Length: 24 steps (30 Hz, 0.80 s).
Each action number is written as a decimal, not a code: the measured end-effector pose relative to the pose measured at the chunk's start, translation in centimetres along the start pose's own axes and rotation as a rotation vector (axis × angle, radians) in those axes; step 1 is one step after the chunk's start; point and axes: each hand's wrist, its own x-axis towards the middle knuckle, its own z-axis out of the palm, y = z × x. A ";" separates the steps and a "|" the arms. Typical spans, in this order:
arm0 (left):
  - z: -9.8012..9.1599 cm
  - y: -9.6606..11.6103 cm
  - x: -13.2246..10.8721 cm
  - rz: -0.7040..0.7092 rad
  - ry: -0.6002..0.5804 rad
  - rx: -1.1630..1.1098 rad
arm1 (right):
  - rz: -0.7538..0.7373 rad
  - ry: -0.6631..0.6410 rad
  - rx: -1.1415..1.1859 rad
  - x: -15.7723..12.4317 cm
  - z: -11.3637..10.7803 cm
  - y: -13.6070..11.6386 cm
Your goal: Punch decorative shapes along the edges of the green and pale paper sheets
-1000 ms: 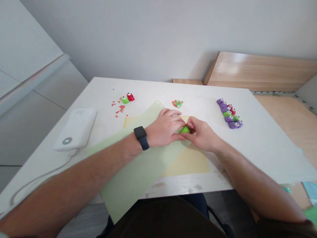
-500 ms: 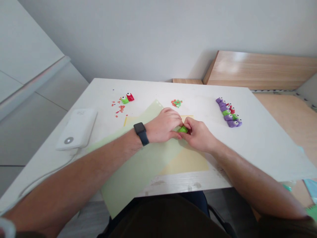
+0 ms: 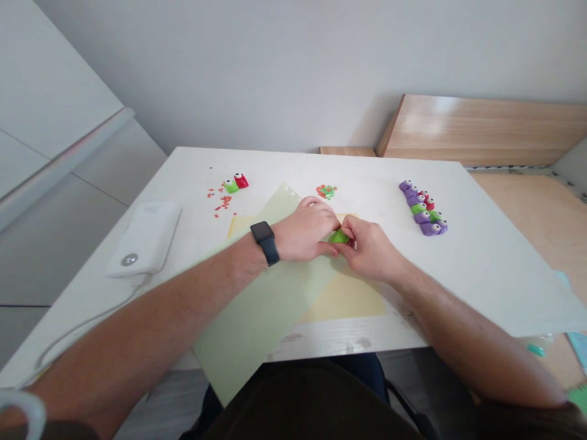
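Between both hands, above the middle of the paper, sits a small bright green piece [image 3: 340, 236] that looks like modelling clay. My left hand [image 3: 308, 231], with a dark watch [image 3: 265, 242] on its wrist, pinches its left side. My right hand [image 3: 370, 247] grips the other side with thumb and curled fingers, which hide part of it. A pale green sheet [image 3: 261, 318] lies slantwise under the hands, over a yellow sheet [image 3: 351, 296]. Beyond the fingers is a small pile of orange and green bits [image 3: 326, 192].
A green and a red lump with eyes [image 3: 236, 182] stand at the back left, beside scattered red bits [image 3: 224, 203]. At right is a cluster of purple, green and red eyed lumps [image 3: 422, 209]. A white box-shaped device [image 3: 145, 238] with a cable [image 3: 89, 321] lies at left on the white table [image 3: 486, 263].
Both hands stay closed on the green piece at nearly the same spot. My left wrist has shifted slightly right. The pale green sheet has slid a little, its near corner moving right.
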 end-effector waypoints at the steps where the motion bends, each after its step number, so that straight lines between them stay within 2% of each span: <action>1: 0.0 0.0 0.0 0.005 -0.001 -0.001 | -0.001 0.001 -0.001 0.0 0.1 0.0; 5: -0.1 -0.2 0.0 0.008 -0.015 0.010 | -0.009 0.001 -0.001 0.0 0.4 0.0; 9: 0.4 -0.7 -0.1 -0.005 -0.032 0.005 | -0.019 -0.069 -0.008 0.1 0.5 -0.1; 11: 0.5 -0.9 -0.3 -0.003 0.021 0.001 | -0.009 -0.072 0.004 0.1 0.4 0.0; 14: 0.3 -0.8 -1.2 -0.033 0.165 0.023 | 0.008 -0.037 0.038 0.2 -0.1 0.0; 20: -0.6 -1.3 -4.3 -0.329 0.414 0.059 | 0.096 -0.053 0.051 0.4 -0.6 -0.2; 24: -0.3 -2.8 -6.7 -0.534 0.389 0.021 | 0.111 -0.056 0.057 0.4 -0.9 -0.2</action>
